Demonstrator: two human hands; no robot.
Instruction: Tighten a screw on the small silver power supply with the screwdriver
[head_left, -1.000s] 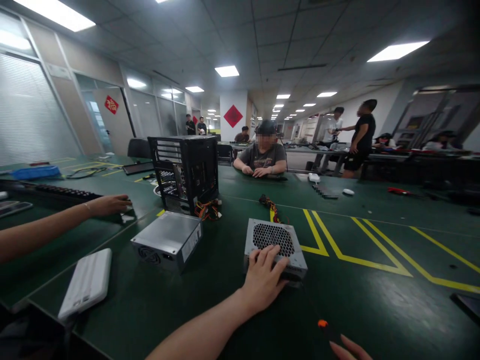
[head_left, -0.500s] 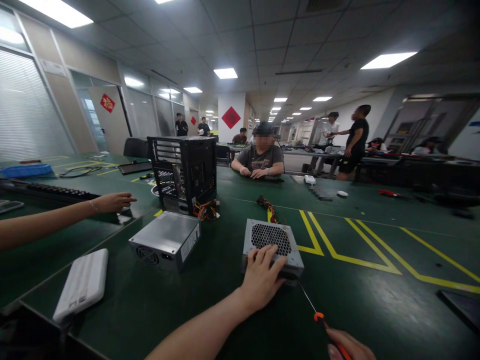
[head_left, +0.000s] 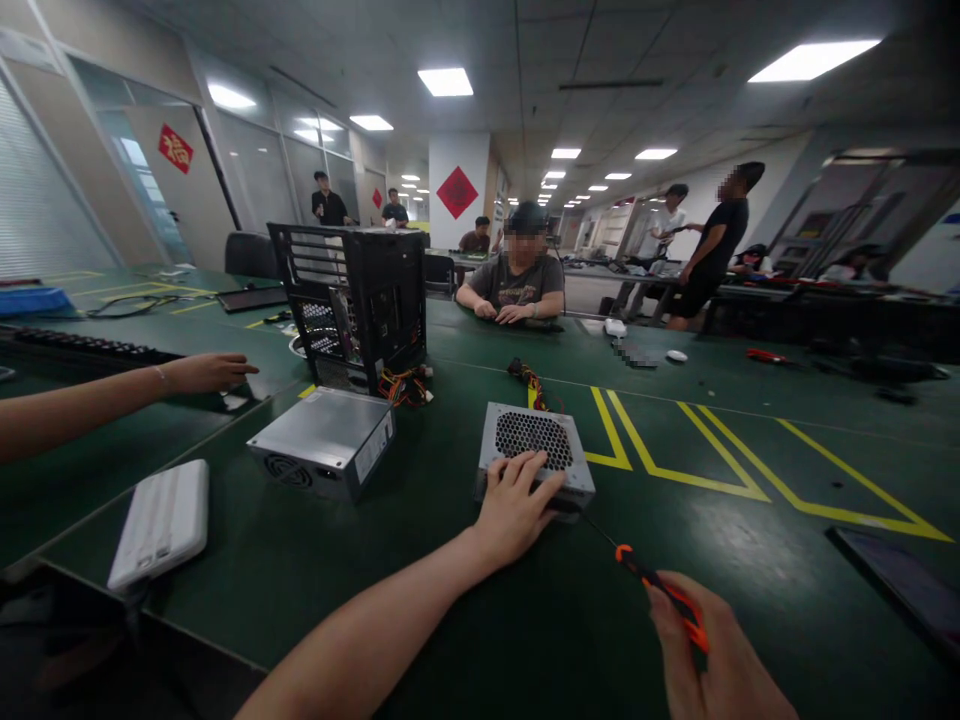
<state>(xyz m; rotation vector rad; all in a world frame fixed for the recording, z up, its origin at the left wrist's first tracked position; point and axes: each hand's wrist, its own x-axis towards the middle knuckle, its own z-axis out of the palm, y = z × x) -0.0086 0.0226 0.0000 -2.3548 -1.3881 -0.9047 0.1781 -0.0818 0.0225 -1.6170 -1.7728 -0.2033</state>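
My left hand (head_left: 514,510) lies over the near side of a grey computer power supply (head_left: 566,440), fingers spread on its top by the honeycomb grille and the thumb down at its near face, holding it on the table. My right hand (head_left: 720,650) grips a screwdriver (head_left: 660,582) with an orange and black handle. Its thin shaft points up and left to the near right edge of the power supply; whether the tip touches a screw cannot be made out. Bundled cables (head_left: 529,380) come out of the unit's far side.
A second power supply (head_left: 322,430) stands left, before an open black computer case (head_left: 375,300). A white power bank (head_left: 161,525) lies near left, a dark tablet-like panel (head_left: 900,590) at right. Another person's hand (head_left: 214,372) reaches in from the left; a person (head_left: 517,270) sits opposite.
The view has tilted down a little, so everything sits higher in it. More of my right hand and the screwdriver handle shows. My left hand stays on the power supply.
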